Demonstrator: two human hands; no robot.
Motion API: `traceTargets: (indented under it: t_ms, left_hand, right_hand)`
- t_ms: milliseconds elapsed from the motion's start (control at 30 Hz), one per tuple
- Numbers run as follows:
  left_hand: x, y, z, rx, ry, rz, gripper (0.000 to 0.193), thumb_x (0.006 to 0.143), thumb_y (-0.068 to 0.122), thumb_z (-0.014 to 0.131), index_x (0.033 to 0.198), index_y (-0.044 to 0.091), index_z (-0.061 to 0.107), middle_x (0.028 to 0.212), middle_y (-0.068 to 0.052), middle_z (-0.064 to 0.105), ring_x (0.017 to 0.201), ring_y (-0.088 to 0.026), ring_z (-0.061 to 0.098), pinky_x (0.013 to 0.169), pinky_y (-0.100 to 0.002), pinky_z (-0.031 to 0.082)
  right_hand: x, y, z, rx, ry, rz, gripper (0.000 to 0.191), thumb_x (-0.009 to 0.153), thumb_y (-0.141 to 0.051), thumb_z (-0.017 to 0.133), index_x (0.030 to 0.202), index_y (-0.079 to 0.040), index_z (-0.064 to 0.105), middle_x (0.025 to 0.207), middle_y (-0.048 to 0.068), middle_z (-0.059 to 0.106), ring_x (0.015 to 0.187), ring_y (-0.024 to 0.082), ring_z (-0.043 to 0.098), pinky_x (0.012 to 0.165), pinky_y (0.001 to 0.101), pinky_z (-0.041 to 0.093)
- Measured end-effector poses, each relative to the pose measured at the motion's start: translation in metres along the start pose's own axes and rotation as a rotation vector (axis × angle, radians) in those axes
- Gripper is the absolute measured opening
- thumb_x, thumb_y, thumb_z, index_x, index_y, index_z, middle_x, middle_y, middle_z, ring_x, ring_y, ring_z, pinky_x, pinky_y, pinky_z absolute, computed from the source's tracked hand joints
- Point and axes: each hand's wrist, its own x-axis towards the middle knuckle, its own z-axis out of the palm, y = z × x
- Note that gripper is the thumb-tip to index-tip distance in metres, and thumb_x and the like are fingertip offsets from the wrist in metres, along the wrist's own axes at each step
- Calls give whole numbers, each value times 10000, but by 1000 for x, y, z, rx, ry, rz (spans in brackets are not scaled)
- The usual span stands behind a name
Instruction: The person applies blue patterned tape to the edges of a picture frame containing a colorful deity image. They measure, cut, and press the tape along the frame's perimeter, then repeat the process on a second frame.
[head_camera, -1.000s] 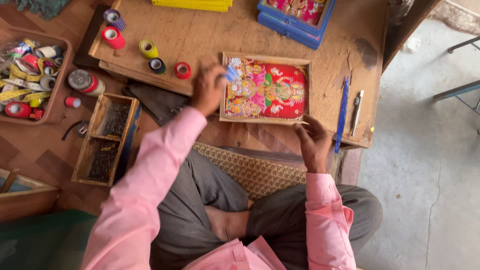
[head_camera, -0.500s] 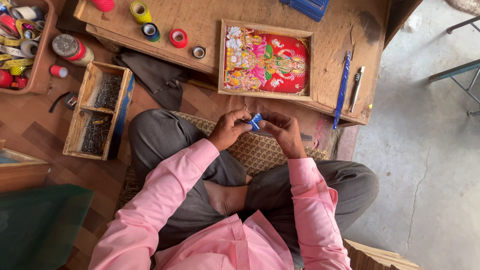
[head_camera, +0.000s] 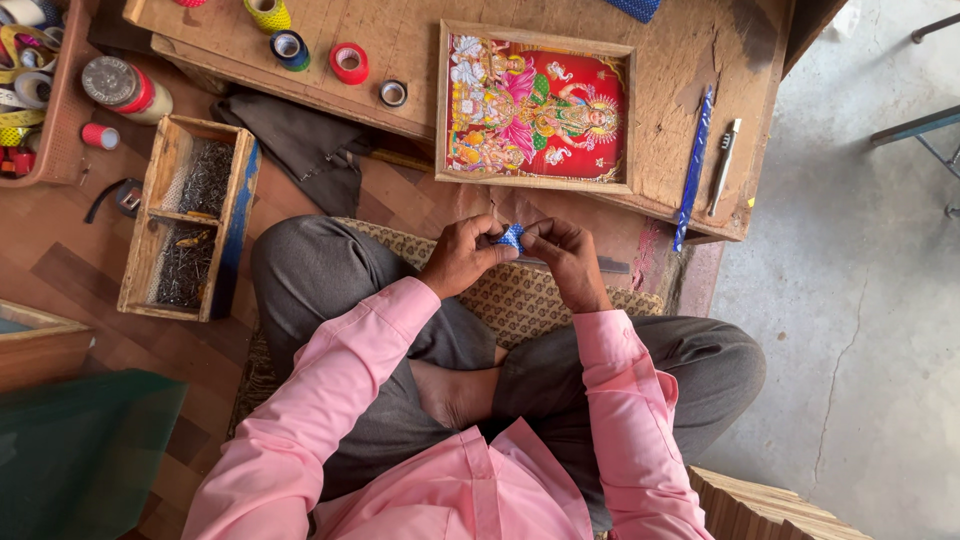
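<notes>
Head view | both hands (head_camera: 515, 255) pinch blue piece (head_camera: 511, 238) | framed picture (head_camera: 537, 105) near

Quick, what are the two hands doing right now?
Left hand: closed, pinching the small blue patterned piece.
Right hand: closed, pinching the same blue piece from the other side.

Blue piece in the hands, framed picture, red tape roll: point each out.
blue piece (head_camera: 512, 238), head view, its patterned middle between the fingertips.
framed picture (head_camera: 537, 108), head view, middle of the red print.
red tape roll (head_camera: 348, 63), head view, its rim.
</notes>
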Motion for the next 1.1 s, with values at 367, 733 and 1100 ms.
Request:
traceTargets:
  t_ms: [367,733,1100]
  left_hand:
    - [29,9,-6,307,-14,168,404,830,369,814,755,-6,683,892,-149,633,795,-325,656,711,-445,513]
    - [48,-16,-86,633,178,98,423,804,376,864,773,-19,716,821,-231,674,791,-431,659,712,-525,507]
    - [63,-22,-82,213,371,-135,328,799,231,870,868,-32,687,808,-146,723,715,-211,684,670,-355,537]
  right_hand:
    - [22,21,-15,116,268,-196,88,864,-50,794,849,-25,710,875,45,745,805,112,683,783,257,578]
    - [70,49,-98,-54,851,-584,141,887,12,824,824,-12,700,962,73,739,885,106,669,814,246,544]
    - [85,47,-111,89,921,-312,144,878,-121,835,922,-20,743,782,11,705,645,63,586,586,217,478]
